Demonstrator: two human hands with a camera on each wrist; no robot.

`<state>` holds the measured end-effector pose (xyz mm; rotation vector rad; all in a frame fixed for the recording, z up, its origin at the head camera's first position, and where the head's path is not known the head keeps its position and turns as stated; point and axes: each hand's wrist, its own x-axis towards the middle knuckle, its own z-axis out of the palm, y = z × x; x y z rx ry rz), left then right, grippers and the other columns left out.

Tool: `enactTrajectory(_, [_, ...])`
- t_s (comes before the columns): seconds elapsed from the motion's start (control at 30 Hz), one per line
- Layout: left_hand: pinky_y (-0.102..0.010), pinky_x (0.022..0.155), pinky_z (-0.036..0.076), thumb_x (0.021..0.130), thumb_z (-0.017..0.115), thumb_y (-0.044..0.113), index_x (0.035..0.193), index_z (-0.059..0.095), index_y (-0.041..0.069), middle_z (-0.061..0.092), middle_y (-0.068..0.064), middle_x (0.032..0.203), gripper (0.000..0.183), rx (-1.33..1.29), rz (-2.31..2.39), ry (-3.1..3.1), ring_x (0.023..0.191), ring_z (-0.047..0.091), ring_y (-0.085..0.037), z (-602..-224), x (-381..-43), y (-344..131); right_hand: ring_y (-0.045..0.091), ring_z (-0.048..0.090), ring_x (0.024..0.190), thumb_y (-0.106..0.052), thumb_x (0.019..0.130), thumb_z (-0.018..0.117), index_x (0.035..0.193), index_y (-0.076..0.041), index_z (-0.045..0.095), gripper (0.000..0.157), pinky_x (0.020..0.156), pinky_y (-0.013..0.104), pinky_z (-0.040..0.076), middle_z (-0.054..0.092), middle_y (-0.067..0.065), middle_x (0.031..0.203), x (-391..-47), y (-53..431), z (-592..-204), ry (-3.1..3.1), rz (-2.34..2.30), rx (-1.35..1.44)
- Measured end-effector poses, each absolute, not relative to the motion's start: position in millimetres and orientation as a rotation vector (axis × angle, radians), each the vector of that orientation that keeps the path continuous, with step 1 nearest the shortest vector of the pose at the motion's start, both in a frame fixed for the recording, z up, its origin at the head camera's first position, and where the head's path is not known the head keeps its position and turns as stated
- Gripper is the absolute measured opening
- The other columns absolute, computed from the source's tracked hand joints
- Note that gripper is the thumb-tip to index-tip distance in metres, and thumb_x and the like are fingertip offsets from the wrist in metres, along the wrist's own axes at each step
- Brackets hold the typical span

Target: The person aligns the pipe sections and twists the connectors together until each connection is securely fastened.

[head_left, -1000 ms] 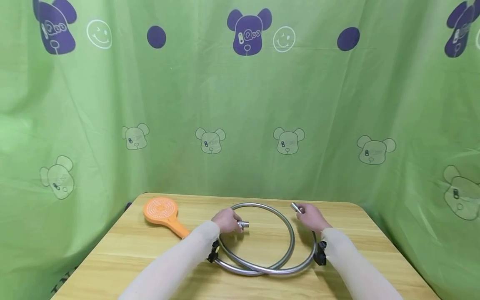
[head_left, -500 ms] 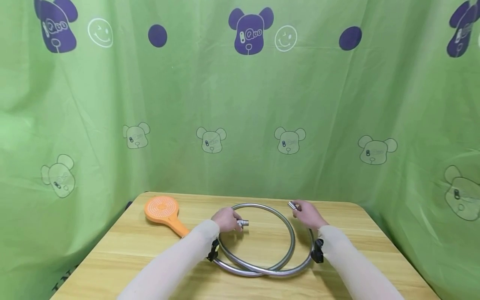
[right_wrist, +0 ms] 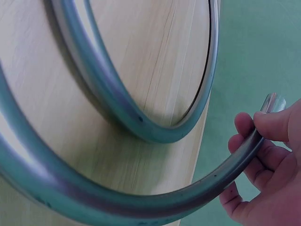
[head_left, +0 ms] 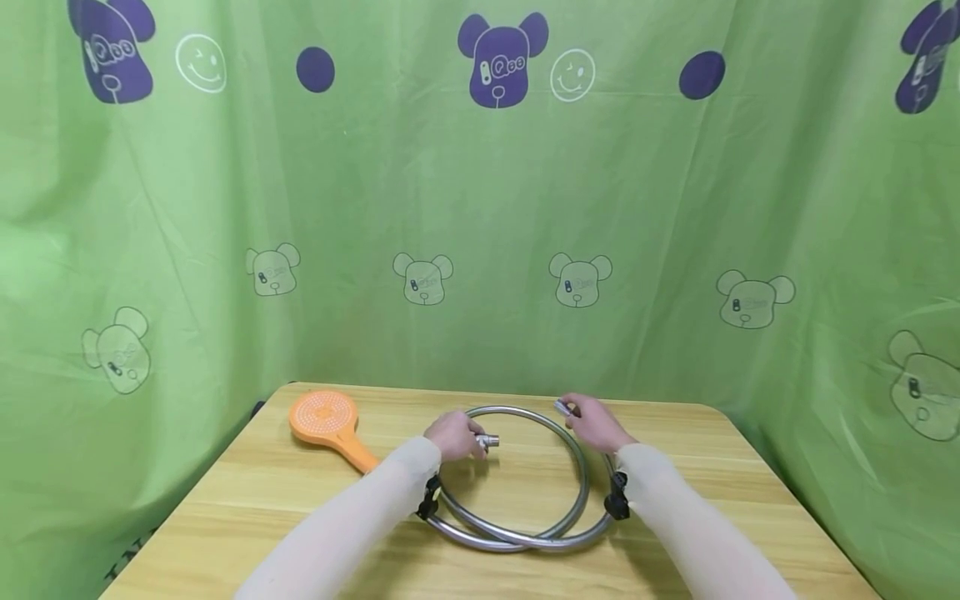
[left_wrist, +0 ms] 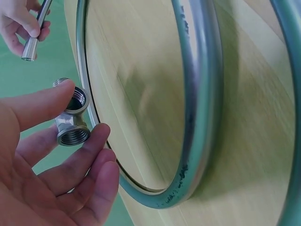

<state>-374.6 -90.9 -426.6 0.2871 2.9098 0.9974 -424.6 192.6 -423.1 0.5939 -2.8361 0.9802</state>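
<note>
My left hand [head_left: 452, 435] pinches a chrome threaded tee fitting [left_wrist: 73, 126] between thumb and fingers. In the left wrist view two of its threaded openings face the camera. Across from it, my right hand [head_left: 596, 423] grips the silver shower hose [head_left: 584, 477] just behind its metal end nut [right_wrist: 273, 102], which points toward the left hand. Some distance separates the nut from the fitting. The rest of the hose lies looped on the table between and below both hands. An orange shower head [head_left: 322, 415] lies left of the left hand, its handle end partly hidden by the left sleeve.
The wooden table [head_left: 247, 500] carries all of these things. Its back edge runs close to a green patterned curtain [head_left: 495, 192], which also hangs along both sides. Each wrist wears a black camera mount, and the left one is above the hose.
My right hand has moved left with the hose end, nearer to the fitting. The hose's right side has drawn inward along with it. The left hand has stayed almost still.
</note>
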Motion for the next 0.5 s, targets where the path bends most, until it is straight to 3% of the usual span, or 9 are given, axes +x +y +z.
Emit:
enactTrajectory(0.23, [-0.034, 0.079, 0.049, 0.073, 0.087, 0.018, 0.103, 0.08, 0.017, 0.074, 0.007, 0.091, 0.031, 0.266, 1.007, 2.926, 0.085, 0.058, -0.015, -424.7, -376.3, -88.2, 0.019, 0.057, 0.073, 0.003, 0.094, 0.058, 0.131, 0.003, 0.059, 0.037, 0.061, 0.029, 0.048, 0.067, 0.018, 0.095, -422.0, 178.3, -421.7, -2.821, 0.929, 0.625])
enactTrajectory(0.5, [-0.037, 0.083, 0.05, 0.073, 0.086, 0.017, 0.103, 0.079, 0.018, 0.074, 0.005, 0.096, 0.031, 0.235, 1.027, 2.94, 0.087, 0.059, -0.017, -425.7, -379.3, -86.4, 0.017, 0.057, 0.072, 0.003, 0.093, 0.06, 0.126, 0.0, 0.064, 0.033, 0.059, 0.029, 0.047, 0.068, 0.016, 0.091, -422.7, 165.4, -427.7, -2.846, 0.88, 0.683])
